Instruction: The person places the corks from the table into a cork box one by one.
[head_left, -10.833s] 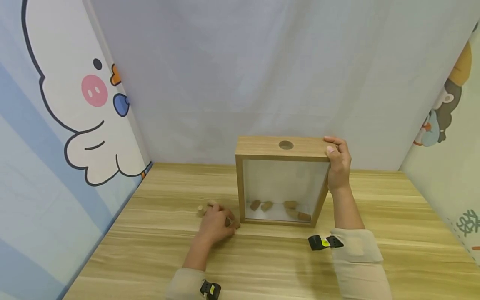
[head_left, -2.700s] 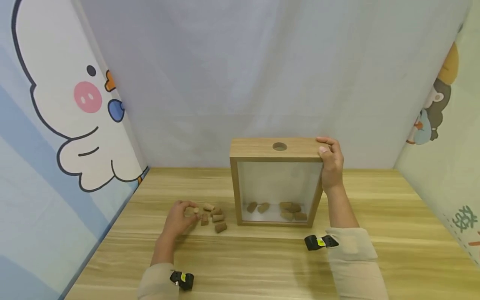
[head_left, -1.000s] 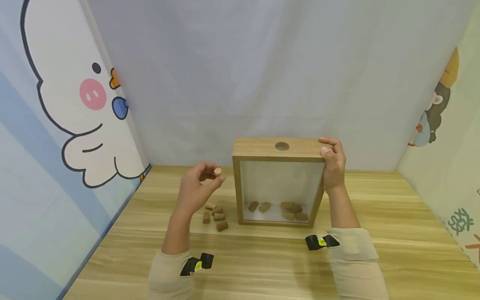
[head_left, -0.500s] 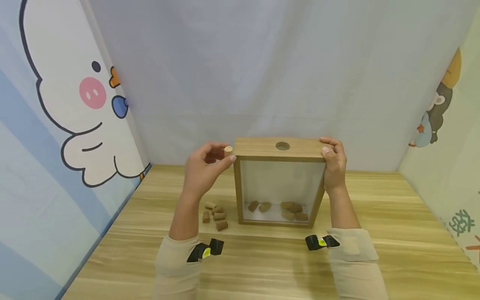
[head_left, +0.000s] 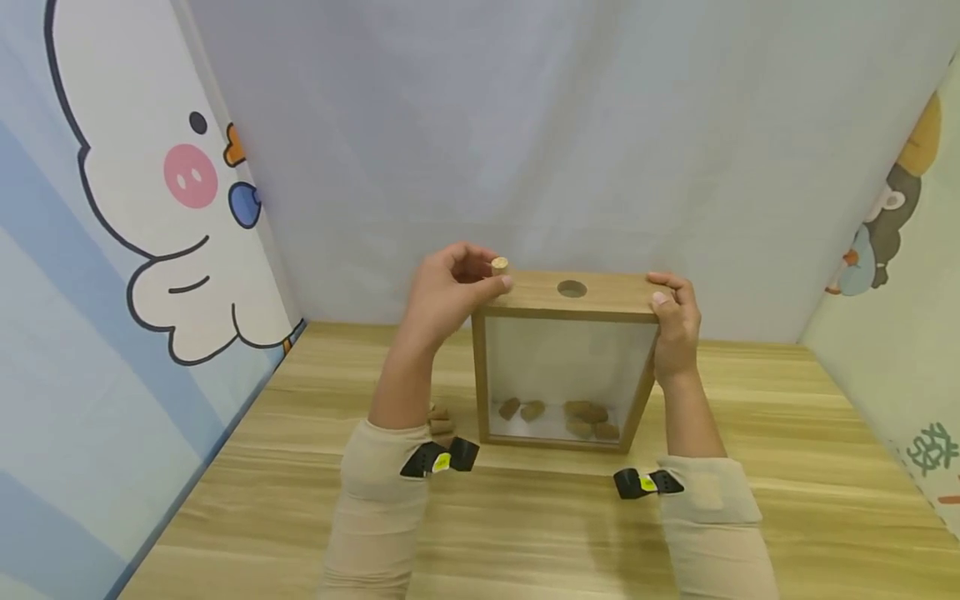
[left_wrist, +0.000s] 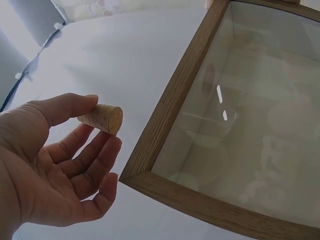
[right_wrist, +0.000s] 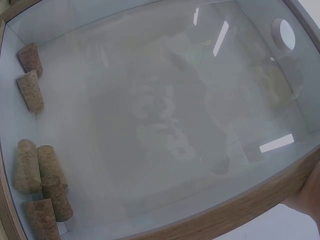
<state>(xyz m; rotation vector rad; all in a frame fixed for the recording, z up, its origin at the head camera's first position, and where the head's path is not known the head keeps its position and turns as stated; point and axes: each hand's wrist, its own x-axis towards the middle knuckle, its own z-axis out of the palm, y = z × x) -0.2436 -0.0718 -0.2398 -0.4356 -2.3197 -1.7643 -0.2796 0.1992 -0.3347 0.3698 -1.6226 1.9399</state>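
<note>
A wooden shadow box (head_left: 525, 292) with a clear front stands upright on the table, a round hole (head_left: 572, 289) in its top. My left hand (head_left: 448, 292) pinches a cork (head_left: 500, 265) between thumb and fingers at the left end of the box's top. That cork (left_wrist: 102, 118) shows pale and tapered in the left wrist view, beside the wooden edge. With thumb in front and fingers over the top, my right hand (head_left: 677, 329) grips the upper right corner. Several corks (head_left: 579, 409) lie inside on the bottom; the right wrist view shows these corks (right_wrist: 29, 167) through the pane.
Left of the box, loose corks (head_left: 441, 426) lie on the wood-grain table (head_left: 540, 525), partly hidden by my left forearm. A pale curtain (head_left: 390, 150) hangs just behind the table. Printed cloths (head_left: 112, 433) line the left and right sides.
My left hand picked a cork from the loose pile, lifted it and moved right to the box's top. Earlier another cork joined those inside. My right hand keeps its grip.
</note>
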